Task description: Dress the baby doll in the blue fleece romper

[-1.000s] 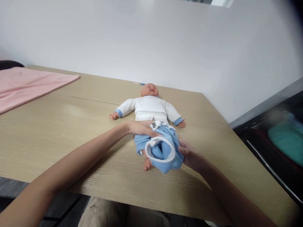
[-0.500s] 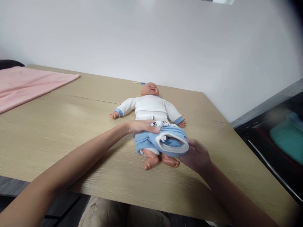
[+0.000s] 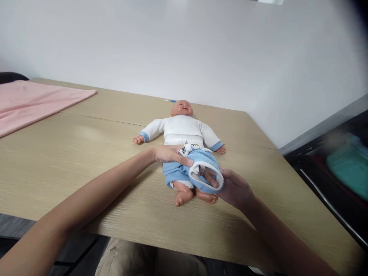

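A baby doll in a white long-sleeved top with blue cuffs lies on its back, head away from me, both feet towards me. Light blue fluffy pants with white-trimmed leg openings cover its lower body. My left hand is closed on the pants near the waist, thumb on top, beside a printed white patch. At the right leg opening, my right hand grips the trim from the side. A finger shows inside that opening. One bare foot protrudes from the left leg opening; the other foot shows under the right one.
The doll rests on a light wooden table. A pink cloth is spread at the far left. Behind the doll's head lies a pen near the white wall. To the right stand dark chairs with a teal item.
The right leg opening of the pants has shifted left and narrowed, and a finger now shows inside it. My right hand moved slightly left; the doll's upper body stayed put.
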Motion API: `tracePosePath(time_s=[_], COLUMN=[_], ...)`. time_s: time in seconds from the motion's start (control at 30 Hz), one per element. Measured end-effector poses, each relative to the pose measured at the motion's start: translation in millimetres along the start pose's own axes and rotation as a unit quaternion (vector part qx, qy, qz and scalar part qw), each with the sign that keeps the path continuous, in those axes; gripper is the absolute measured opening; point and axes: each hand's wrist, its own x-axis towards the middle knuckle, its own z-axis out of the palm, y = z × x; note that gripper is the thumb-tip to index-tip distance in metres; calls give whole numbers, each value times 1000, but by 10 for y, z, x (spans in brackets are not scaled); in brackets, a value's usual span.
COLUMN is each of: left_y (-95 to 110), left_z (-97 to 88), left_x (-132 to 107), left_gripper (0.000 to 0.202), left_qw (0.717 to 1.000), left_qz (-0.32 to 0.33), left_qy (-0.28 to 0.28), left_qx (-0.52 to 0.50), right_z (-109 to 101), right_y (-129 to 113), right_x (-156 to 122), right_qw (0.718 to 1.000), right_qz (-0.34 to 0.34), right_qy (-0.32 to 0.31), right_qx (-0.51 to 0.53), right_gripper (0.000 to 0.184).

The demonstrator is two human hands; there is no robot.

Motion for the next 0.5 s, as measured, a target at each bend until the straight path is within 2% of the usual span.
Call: tracePosePath(time_s=[0.1, 0.17, 0.27, 0.37, 0.5], left_y=[49, 76, 88, 91, 153], left_z=[30, 46, 58, 60, 92], left_x=[-12, -18, -18, -10, 1], left_gripper=[70, 70, 72, 80, 88], left_qw=[1000, 1000, 1000, 1000, 1000], left_qz=[-2, -3, -8, -11, -2], left_qy=[8, 9, 13, 5, -11], left_qx=[10, 14, 4, -14, 14], right_z=[-1, 5, 36, 84, 110], right_y=[7, 7, -4, -12, 21], right_x=[8, -4, -45, -83, -81], right_qw=[997, 997, 999, 999, 986], right_qz=[25, 34, 22, -4, -6], right_qy=[-64, -67, -39, 7, 111], right_qx=[32, 30, 5, -34, -124], right_gripper=[45, 47, 49, 66, 60])
